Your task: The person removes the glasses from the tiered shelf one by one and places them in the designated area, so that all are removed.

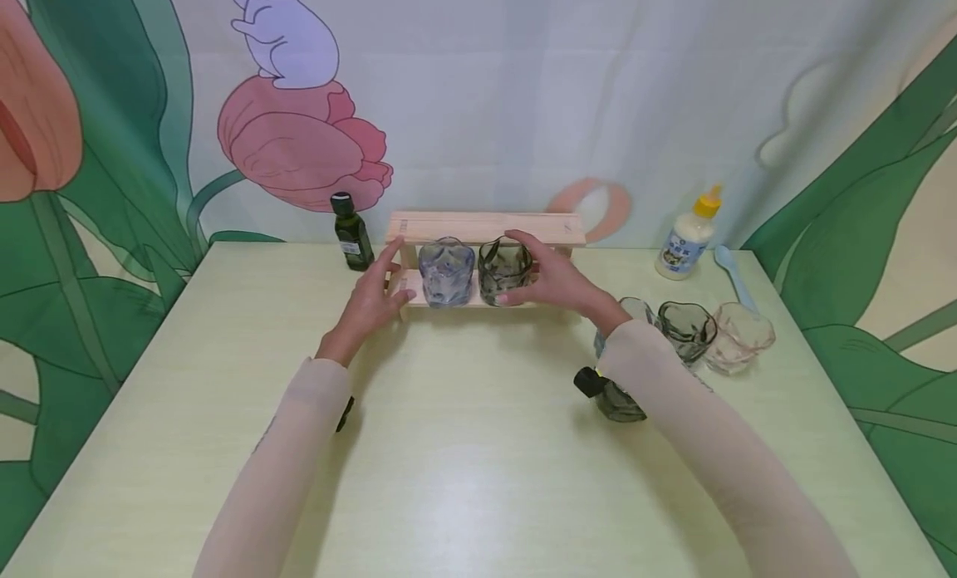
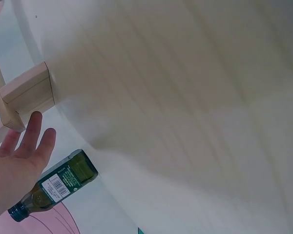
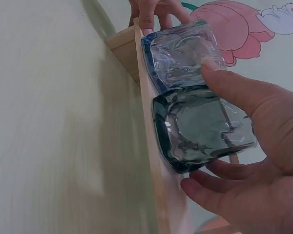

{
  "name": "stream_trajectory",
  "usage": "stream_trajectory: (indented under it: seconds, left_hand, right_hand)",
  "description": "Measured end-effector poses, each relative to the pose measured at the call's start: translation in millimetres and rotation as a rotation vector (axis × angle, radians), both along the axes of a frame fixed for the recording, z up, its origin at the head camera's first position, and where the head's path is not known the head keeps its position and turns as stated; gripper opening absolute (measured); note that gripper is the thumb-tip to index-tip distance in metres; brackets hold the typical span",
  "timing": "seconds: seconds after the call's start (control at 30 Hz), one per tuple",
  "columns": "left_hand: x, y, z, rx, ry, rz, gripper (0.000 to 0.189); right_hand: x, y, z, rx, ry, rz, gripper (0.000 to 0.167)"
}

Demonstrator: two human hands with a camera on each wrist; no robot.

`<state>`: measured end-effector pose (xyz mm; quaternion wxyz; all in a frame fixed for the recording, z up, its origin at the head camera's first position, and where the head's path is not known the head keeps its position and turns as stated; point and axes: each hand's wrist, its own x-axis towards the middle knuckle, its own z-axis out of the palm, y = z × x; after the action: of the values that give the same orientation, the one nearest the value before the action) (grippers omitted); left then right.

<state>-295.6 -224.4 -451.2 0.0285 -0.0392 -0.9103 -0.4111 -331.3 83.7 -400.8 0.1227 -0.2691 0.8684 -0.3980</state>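
A small two-tier wooden rack (image 1: 486, 227) stands at the back of the table. On its lower board are two wavy drinking glasses, a bluish glass (image 1: 446, 272) at left and a smoky grey glass (image 1: 505, 271) beside it. My right hand (image 1: 553, 277) holds the grey glass, thumb on one side and fingers on the other. In the right wrist view, that thumb overlaps the bluish glass (image 3: 185, 53). At the rack's left end is my left hand (image 1: 371, 291), its fingers extended against the wood. In the left wrist view, these fingers (image 2: 31, 134) lie by the rack's end piece (image 2: 29, 90).
A dark green bottle (image 1: 352, 233) stands left of the rack. To the right are a yellow-capped bottle (image 1: 686, 237), a light blue spoon (image 1: 735, 277), a dark glass (image 1: 686, 331) and a pinkish glass (image 1: 738, 337). My right forearm partly covers more glasses. A printed curtain (image 1: 478, 105) hangs behind.
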Motion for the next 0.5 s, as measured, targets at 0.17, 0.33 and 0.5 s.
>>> stream_trajectory:
  seconds: [0.17, 0.33, 0.5]
  left_hand:
    - [-0.6, 0.1, -0.8, -0.003, 0.01, 0.001, 0.09]
    - [-0.5, 1.2, -0.5, 0.003, 0.002, -0.002, 0.09]
    - [0.3, 2.5, 0.8, 0.006, -0.012, 0.007, 0.09]
  right_hand:
    - [-2.7, -9, -4.6, 0.028, 0.041, -0.039, 0.105]
    - [-3.8, -14, -7.6, 0.006, 0.053, -0.064, 0.103]
    - [-6.2, -17, -9.2, 0.012, 0.051, -0.065, 0.102]
